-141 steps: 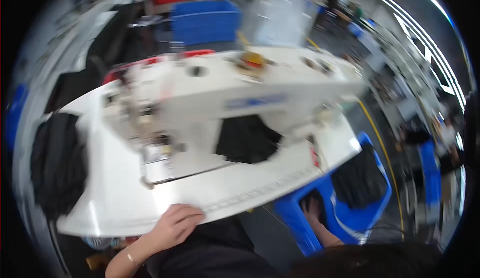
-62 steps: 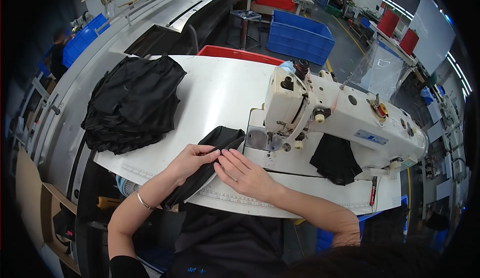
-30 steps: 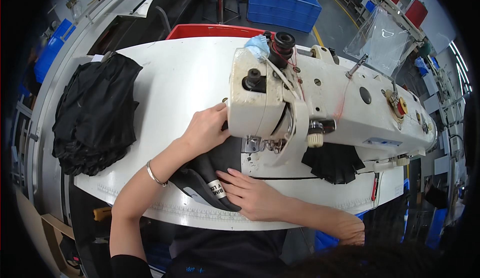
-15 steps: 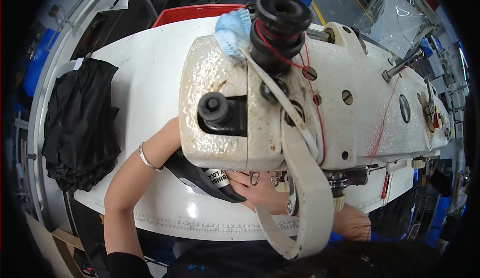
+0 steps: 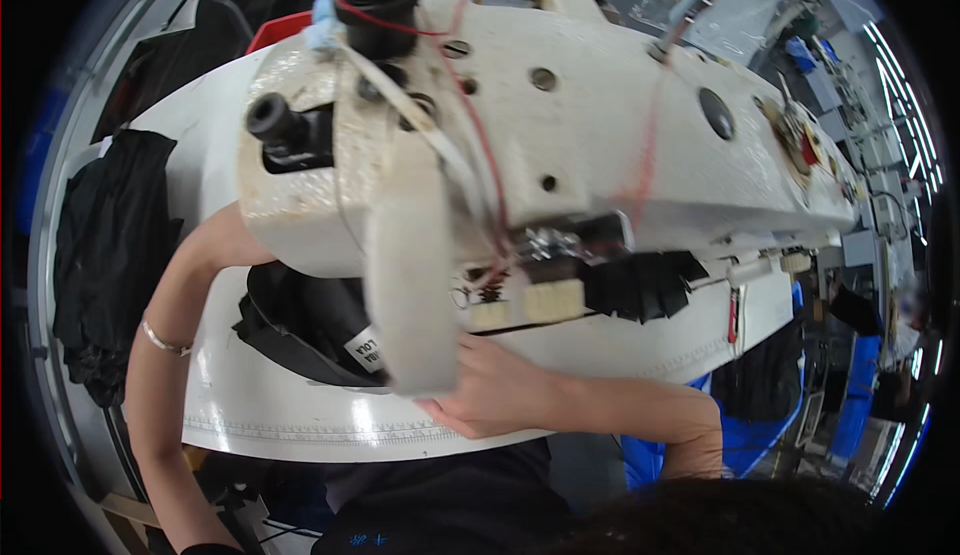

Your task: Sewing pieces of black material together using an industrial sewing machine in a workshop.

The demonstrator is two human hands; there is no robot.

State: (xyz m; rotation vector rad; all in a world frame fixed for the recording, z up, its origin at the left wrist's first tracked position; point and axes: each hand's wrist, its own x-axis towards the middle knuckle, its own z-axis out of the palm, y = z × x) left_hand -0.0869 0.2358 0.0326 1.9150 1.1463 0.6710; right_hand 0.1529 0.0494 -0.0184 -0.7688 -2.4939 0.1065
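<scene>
A black fabric piece [image 5: 300, 320] with a white printed label [image 5: 366, 351] lies on the white table under the head of a cream sewing machine [image 5: 580, 115]. My left forearm, with a silver bangle [image 5: 165, 340], reaches behind the machine head, which hides my left hand. From the right, my right hand [image 5: 500, 385] comes to the label end of the fabric, thumb and fingers bent around its edge. A curved cream lever [image 5: 410, 285] covers those fingertips and part of the fabric. Red thread [image 5: 465, 105] runs down the machine front, blurred in places.
Crumpled black fabric [image 5: 115, 255] is heaped at the table's left. A ruler scale [image 5: 300, 435] runs along the near edge. Slim red-handled tool [image 5: 733, 315] lies at right, near a dark pleated piece [image 5: 645, 287] beneath the machine. A red bin [image 5: 280, 30] stands behind.
The whole view has shifted, so the machine sits further left and higher in it. More of my right hand and the black fabric shows; the fingers no longer lie spread over the label end.
</scene>
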